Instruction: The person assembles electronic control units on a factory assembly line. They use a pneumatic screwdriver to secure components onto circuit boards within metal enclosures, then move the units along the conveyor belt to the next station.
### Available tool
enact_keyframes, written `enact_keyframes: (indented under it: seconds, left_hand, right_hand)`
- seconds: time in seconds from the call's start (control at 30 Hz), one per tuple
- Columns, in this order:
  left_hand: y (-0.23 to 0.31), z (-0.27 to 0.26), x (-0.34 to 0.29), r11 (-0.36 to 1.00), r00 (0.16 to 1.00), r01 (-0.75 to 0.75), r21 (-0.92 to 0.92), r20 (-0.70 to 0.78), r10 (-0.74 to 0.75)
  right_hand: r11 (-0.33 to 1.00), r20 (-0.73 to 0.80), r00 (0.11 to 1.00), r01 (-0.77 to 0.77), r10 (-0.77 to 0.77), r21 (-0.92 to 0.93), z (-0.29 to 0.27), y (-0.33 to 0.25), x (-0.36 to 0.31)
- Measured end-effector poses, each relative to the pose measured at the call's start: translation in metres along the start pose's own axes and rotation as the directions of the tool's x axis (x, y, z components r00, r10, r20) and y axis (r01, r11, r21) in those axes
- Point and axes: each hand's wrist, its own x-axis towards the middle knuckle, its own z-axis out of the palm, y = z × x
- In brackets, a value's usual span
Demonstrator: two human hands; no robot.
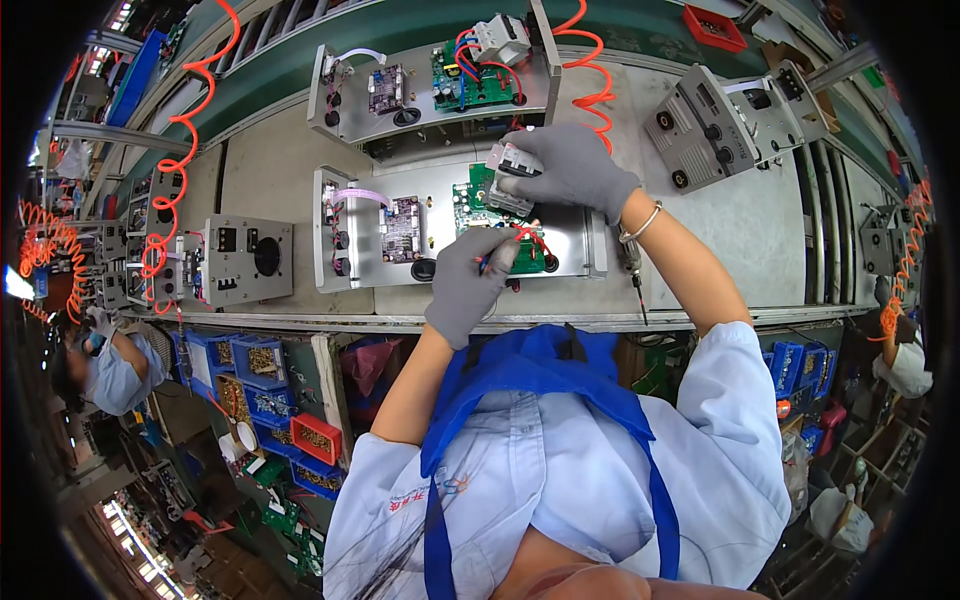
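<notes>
In front of me lies an open metal chassis (372, 268) carrying a small purple circuit board (402, 232) and a green circuit board (468, 208). My right hand (575, 172), in a grey glove, is closed around a white-and-grey circuit breaker (510, 200) over the green board. My left hand (470, 285), gloved alike, pinches red wires (533, 238) at the board's near side; their ends are partly hidden by the fingers. A pale ribbon of wires (362, 196) runs from the chassis's left panel to the purple board.
A similar chassis (352, 112) stands just beyond. Another grey unit (700, 130) sits tilted at the right, and one (250, 262) at the left. A screwdriver (638, 280) hangs by my right forearm. Orange coiled hoses (598, 98) hang overhead. Parts bins (262, 362) are below left.
</notes>
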Motion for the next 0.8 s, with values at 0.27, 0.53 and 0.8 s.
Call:
enact_keyframes:
  seconds: [0.27, 0.53, 0.8]
  left_hand:
    - [0.010, 0.006, 0.004, 0.930, 0.999, 0.036, 0.365, 0.000, -0.038]
    - [0.022, 0.009, 0.013, 0.889, 0.999, 0.026, 0.458, 0.015, -0.037]
    - [0.025, 0.013, 0.017, 0.844, 0.997, 0.014, 0.537, 0.051, -0.049]
  right_hand:
    - [1.000, -0.009, 1.000, 0.002, -0.002, -0.009, 0.001, 0.001, 0.000]
    - [0.999, -0.065, 0.997, 0.040, -0.040, -0.001, 0.005, 0.004, -0.001]
    - [0.997, -0.119, 0.990, 0.081, -0.078, 0.017, 0.006, 0.006, -0.003]
